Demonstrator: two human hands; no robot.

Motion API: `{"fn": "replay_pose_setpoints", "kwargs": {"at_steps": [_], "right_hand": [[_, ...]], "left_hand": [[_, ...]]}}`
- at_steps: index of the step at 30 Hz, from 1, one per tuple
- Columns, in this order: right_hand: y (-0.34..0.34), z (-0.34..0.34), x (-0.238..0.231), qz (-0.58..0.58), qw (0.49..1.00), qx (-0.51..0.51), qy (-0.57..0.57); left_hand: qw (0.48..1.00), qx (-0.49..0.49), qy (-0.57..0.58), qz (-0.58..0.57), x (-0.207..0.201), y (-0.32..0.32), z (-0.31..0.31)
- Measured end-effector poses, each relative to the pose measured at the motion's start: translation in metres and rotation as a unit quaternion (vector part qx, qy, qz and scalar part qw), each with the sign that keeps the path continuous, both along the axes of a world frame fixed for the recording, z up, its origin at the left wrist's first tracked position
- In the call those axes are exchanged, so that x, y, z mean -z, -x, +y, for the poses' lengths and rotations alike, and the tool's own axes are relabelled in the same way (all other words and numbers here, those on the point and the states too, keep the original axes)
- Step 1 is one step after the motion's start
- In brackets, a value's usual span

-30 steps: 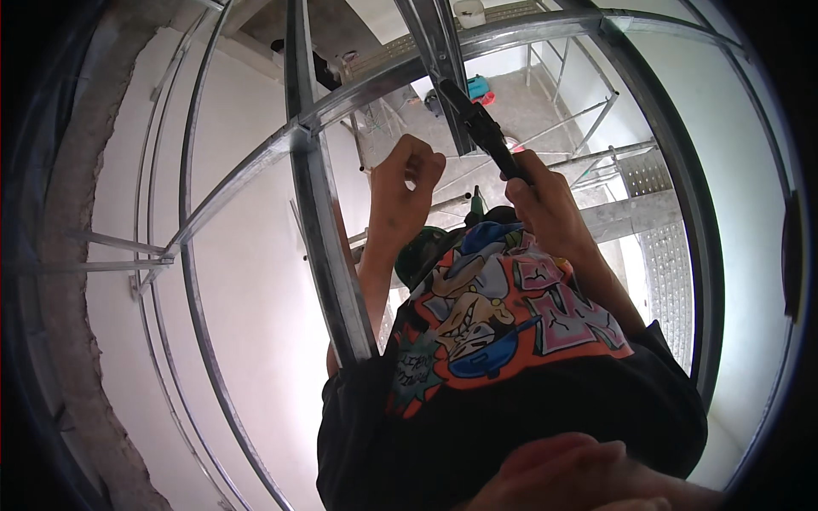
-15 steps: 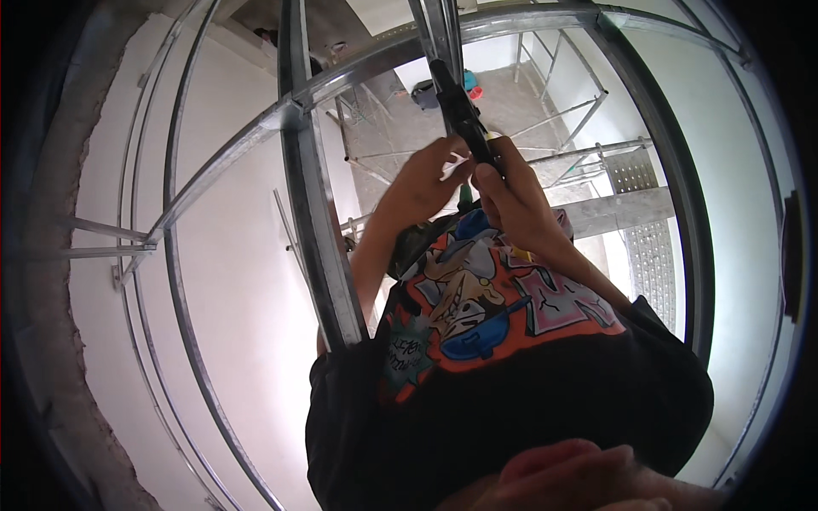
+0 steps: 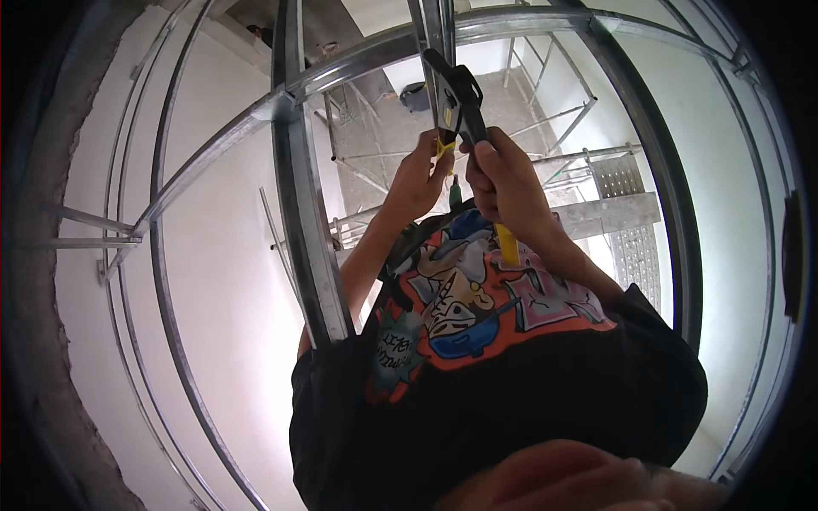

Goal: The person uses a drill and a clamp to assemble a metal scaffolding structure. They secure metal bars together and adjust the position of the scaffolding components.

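My right hand (image 3: 511, 183) is wrapped round the dark grip of a black hand tool with yellow parts (image 3: 461, 89); its exact kind does not show. The tool is tilted, its upper end close against an upright metal stud (image 3: 433, 34). My left hand (image 3: 416, 180) is closed, its fingertips pinching a small yellow piece (image 3: 445, 148) at the tool's left side. A yellow strip (image 3: 509, 245) shows below my right hand, in front of my shirt. Between my wrists a green-handled item (image 3: 456, 192) sticks up near my waist.
Another metal stud (image 3: 308, 213) runs close past my left arm. A horizontal rail (image 3: 366, 64) crosses ahead, and a curved-looking dark post (image 3: 660, 128) stands to the right. Scaffolding with a perforated platform (image 3: 620, 175) lies below. A dark bag (image 3: 415, 97) rests on the floor far down.
The black tool has turned, so its broader side and yellow parts now show. My left hand has moved from the tool's rear to pinch the yellow piece. The yellow strip has come into sight.
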State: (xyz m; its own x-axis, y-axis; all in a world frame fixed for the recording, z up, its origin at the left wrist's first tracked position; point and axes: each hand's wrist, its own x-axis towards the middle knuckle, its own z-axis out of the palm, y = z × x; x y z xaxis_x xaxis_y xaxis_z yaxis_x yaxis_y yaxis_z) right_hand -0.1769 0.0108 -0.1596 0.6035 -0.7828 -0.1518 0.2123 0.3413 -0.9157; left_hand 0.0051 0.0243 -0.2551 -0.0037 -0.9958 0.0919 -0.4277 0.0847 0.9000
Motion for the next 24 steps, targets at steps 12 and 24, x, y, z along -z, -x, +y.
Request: {"fn": "replay_pose_setpoints", "kwargs": {"at_steps": [12,24], "right_hand": [[0.001,-0.008,0.016,0.025,0.999,-0.001,0.025],[-0.026,-0.023,0.061,0.069,0.986,0.064,0.139]], "left_hand": [[0.999,-0.004,0.02,-0.04,0.005,-0.002,0.006],[0.965,-0.146,0.078,-0.203,-0.009,-0.001,0.006]]}}
